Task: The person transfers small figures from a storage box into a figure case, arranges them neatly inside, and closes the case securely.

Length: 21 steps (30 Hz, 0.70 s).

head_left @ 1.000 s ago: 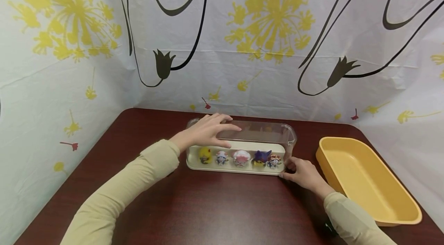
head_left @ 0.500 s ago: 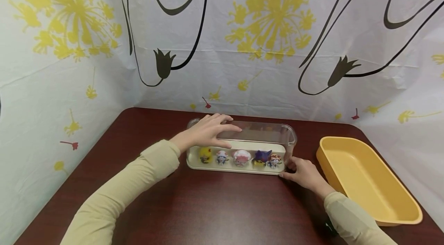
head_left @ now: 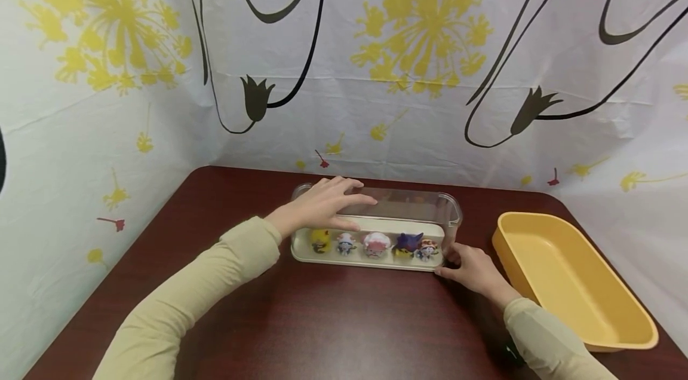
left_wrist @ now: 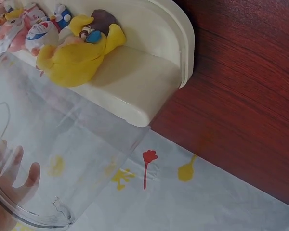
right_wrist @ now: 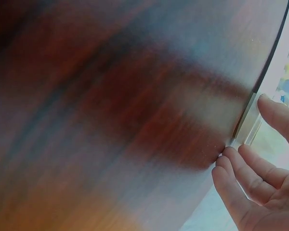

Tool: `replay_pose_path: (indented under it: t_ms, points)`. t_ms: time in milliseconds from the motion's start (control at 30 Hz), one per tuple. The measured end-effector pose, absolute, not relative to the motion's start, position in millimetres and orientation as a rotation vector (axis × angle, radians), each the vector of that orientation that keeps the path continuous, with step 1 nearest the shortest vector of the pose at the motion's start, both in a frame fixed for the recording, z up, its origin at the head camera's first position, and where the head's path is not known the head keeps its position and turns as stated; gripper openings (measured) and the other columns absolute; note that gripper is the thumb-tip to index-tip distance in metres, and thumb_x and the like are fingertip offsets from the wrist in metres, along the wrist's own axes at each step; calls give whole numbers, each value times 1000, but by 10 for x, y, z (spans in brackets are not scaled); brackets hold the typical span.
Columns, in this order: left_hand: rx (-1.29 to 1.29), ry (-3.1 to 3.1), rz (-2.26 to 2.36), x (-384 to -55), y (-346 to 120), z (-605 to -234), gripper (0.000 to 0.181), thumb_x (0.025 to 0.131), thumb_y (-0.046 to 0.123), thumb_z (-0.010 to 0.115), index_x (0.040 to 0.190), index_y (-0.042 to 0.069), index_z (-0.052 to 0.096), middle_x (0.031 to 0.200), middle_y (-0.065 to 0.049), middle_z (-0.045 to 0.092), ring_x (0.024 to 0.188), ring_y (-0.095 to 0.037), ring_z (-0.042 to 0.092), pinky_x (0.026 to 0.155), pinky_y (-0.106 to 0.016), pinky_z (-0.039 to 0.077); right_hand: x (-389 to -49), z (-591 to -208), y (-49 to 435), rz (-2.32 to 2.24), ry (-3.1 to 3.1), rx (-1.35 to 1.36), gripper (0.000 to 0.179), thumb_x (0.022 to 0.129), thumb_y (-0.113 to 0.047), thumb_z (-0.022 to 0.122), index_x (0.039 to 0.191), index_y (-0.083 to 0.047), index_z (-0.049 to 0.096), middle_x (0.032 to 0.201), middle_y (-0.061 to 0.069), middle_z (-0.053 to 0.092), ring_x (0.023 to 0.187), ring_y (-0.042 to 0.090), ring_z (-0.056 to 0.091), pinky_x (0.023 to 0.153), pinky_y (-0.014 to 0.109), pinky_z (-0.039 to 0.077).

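Observation:
A long display case stands near the back of the table, with a cream base (head_left: 365, 264) and a clear cover (head_left: 408, 204). Several toy figurines are lined up inside, among them a yellow one (head_left: 321, 241), a white and pink one (head_left: 376, 245) and a purple one (head_left: 408, 244). My left hand (head_left: 322, 204) lies across the cover's top left part, fingers and thumb spread; the left wrist view shows its fingertips through the clear plastic. My right hand (head_left: 473, 269) grips the case's front right corner, thumb at the front and bent fingers along the end.
A yellow tray (head_left: 564, 284) stands at the right edge of the dark red table (head_left: 344, 320). A small dark green thing (head_left: 513, 353) lies by the right sleeve. A patterned white cloth (head_left: 344, 105) hangs behind and at the sides.

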<state>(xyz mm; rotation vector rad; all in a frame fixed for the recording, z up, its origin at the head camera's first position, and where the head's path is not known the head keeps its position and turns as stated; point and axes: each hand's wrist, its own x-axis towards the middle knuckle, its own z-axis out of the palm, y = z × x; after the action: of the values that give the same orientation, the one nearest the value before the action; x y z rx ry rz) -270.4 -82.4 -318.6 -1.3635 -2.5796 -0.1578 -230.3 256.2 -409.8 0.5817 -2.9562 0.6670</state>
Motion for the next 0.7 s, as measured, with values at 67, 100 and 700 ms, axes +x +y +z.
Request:
replay_pose_path:
  t_ms: [67,100,700]
  points:
    - [-1370,-2570,-137,-2703,-821,-3184,53,80,52,54,128,30,45,131,-9,38,114,-27,37,90,-45,30,-2300,-4094,2565,671,-2962,580,38,69,-30,74,91,-2,60,80,5,60,73,20,57,65,39,45]
    - [-1372,-2565,-126,-2702,-820,-3184,53,80,53,54,128,30,44,131,-9,38,114,-27,38,90,-45,30,-2299,-4093,2566,672,-2963,583,39,69,-31,74,91,-2,60,80,5,60,73,21,57,65,39,45]
    - [-1145,-2443,-161,-2627,-991,-3011,58,87,56,37,135,24,36,142,-5,23,129,-22,16,98,-47,16,-2294,-3999,2612,629,-2971,618,43,70,-34,73,95,-2,58,80,3,60,70,17,57,62,37,45]
